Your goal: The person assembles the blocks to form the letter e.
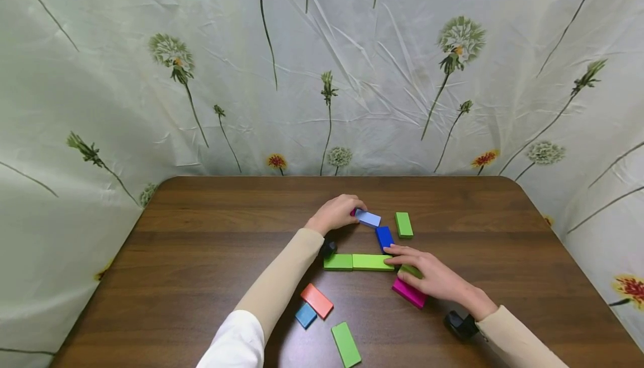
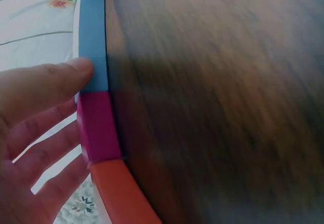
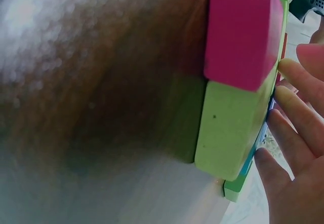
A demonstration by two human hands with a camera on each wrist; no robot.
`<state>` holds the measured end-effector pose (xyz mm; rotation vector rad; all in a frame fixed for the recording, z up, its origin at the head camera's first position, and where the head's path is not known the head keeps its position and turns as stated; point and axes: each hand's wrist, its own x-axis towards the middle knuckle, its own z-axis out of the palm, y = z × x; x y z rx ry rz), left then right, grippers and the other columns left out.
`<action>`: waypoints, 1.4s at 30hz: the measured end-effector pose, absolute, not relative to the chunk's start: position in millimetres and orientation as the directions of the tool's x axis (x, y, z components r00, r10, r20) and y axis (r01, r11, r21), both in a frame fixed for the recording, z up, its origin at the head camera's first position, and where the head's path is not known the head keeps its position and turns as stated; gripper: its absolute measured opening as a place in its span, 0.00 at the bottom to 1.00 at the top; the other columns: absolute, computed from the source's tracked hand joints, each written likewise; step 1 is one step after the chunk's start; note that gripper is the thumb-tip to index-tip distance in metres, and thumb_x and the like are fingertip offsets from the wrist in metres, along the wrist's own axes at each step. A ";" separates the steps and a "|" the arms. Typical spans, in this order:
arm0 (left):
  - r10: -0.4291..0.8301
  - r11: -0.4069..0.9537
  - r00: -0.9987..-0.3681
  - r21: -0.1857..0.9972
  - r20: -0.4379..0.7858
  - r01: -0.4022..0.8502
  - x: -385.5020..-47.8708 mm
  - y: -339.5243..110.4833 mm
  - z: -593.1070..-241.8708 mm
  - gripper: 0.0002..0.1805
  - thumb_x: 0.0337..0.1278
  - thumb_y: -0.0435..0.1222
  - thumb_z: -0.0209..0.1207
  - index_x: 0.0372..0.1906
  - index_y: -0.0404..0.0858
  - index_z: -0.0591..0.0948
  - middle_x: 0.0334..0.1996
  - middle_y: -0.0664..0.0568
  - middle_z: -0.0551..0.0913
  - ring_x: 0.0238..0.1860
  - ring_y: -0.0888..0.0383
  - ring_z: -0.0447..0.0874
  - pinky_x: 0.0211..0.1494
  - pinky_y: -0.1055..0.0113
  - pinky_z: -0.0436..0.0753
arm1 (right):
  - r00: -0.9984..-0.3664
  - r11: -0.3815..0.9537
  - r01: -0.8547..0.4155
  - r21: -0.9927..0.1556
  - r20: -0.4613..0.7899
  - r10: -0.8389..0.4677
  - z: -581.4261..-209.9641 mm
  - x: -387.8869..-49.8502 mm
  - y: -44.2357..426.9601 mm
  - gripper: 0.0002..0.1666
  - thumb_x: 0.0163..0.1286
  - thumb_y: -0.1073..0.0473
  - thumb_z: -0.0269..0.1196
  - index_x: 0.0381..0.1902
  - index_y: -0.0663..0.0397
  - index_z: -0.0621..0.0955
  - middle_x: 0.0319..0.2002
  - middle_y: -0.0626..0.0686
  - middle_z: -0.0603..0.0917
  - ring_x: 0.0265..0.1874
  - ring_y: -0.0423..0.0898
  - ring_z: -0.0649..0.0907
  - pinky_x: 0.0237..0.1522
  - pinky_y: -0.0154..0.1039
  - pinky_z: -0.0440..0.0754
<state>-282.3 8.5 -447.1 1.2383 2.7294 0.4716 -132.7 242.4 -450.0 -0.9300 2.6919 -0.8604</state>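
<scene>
My left hand [image 1: 337, 213] is at the far side of the block layout. Its thumb lies against the light blue block [image 1: 369, 218], with the other fingers behind the row. A magenta block [image 2: 100, 125] and an orange block [image 2: 124, 191] adjoin that block in the left wrist view. My right hand [image 1: 435, 273] reaches over the right corner with extended, spread fingers. Its fingertips touch around the dark blue block [image 1: 384, 237] and a light green block [image 1: 373, 262]. Beneath this hand are another green block [image 3: 225, 130], partly covered, and a magenta block [image 1: 410, 292].
A second light green block [image 1: 338, 262] continues the front row. Loose on the wooden table [image 1: 201, 278] lie a green block [image 1: 404, 225] at the back, plus a coral block [image 1: 317, 301], a small blue block [image 1: 306, 316] and a green block [image 1: 346, 344] nearer me. Flowered cloth [image 1: 302, 49] hangs behind.
</scene>
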 end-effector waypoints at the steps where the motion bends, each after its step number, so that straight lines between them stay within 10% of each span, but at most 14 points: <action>1: 0.749 0.621 -0.662 0.316 0.031 0.717 -282.8 9.7 -447.1 0.16 0.57 0.35 0.65 0.52 0.40 0.83 0.48 0.51 0.82 0.49 0.58 0.79 0.53 0.68 0.76 | -0.793 0.641 -0.512 -0.572 0.028 -0.609 -450.0 -132.9 242.4 0.19 0.70 0.60 0.59 0.58 0.52 0.80 0.65 0.54 0.71 0.65 0.58 0.67 0.58 0.60 0.68; 42: 0.652 0.714 -0.754 0.407 -0.086 0.570 -284.8 -5.1 -433.7 0.20 0.56 0.37 0.67 0.54 0.39 0.78 0.49 0.49 0.78 0.50 0.56 0.76 0.54 0.66 0.75 | -0.794 0.640 -0.520 -0.565 0.043 -0.607 -451.8 -132.7 242.3 0.19 0.70 0.59 0.60 0.58 0.53 0.80 0.65 0.54 0.72 0.65 0.59 0.68 0.58 0.61 0.68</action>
